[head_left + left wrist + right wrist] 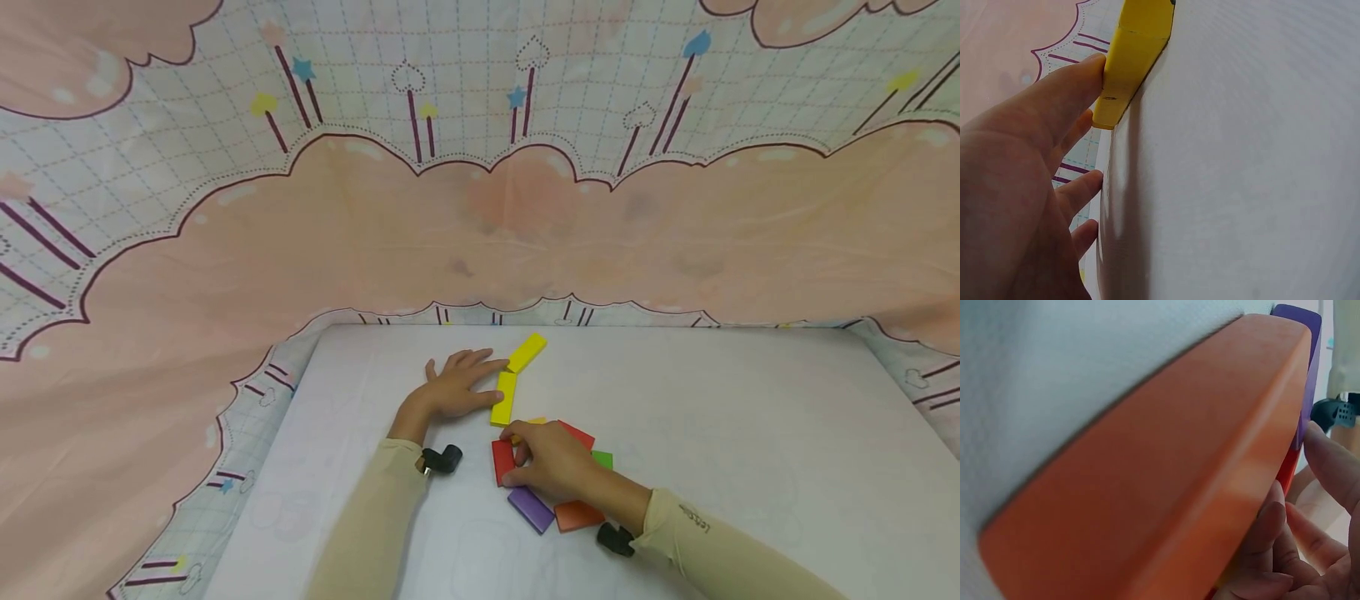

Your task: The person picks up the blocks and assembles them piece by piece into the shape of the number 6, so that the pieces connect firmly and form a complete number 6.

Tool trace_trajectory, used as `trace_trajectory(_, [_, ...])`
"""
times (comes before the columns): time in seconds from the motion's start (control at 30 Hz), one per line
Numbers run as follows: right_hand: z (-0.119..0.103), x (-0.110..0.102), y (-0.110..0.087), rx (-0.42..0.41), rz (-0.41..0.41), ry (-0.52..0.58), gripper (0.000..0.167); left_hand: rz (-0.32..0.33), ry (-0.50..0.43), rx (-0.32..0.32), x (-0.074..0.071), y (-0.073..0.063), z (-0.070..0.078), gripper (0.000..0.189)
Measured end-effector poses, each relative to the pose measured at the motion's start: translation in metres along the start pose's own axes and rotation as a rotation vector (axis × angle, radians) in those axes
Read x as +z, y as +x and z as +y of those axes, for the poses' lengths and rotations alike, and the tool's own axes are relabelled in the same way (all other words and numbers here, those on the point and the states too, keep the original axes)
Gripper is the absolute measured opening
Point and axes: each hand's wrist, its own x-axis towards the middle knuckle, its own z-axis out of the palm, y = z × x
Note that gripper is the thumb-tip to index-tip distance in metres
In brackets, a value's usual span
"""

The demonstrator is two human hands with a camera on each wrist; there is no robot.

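Two yellow blocks lie end to end on the white table: the nearer one [503, 398] runs lengthwise, the farther one [527, 353] slants right. My left hand [457, 390] spreads straight fingers beside them, thumb touching the nearer block and index fingertip at their joint. Below, my right hand [558, 462] pinches a red block [502, 463] between thumb and index finger at its two ends. A purple block [532, 509] and an orange block [577, 516] curve round beneath this hand; the orange one fills much of the right wrist view. My right hand partly hides the ring's middle.
Beyond the right hand lie another red block [576, 434], a green block [602, 459] and a partly covered yellow-orange block [536, 421]. Black wrist cameras stick out from both sleeves, the right one [616, 540] close to the orange block. A patterned curtain [480, 233] hangs behind the table.
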Motion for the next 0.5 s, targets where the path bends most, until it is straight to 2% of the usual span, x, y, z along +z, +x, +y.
trace_trajectory(0.3, [0.0,-0.003,-0.003,0.017,-0.011,0.029,0.056,-0.002,0.005,0.0,0.0,0.001,0.0,0.065])
trace_trajectory(0.5, [0.004,-0.014,-0.009,0.037,0.018,0.051,0.055,-0.008,0.021,-0.013,-0.001,0.001,0.001,0.066])
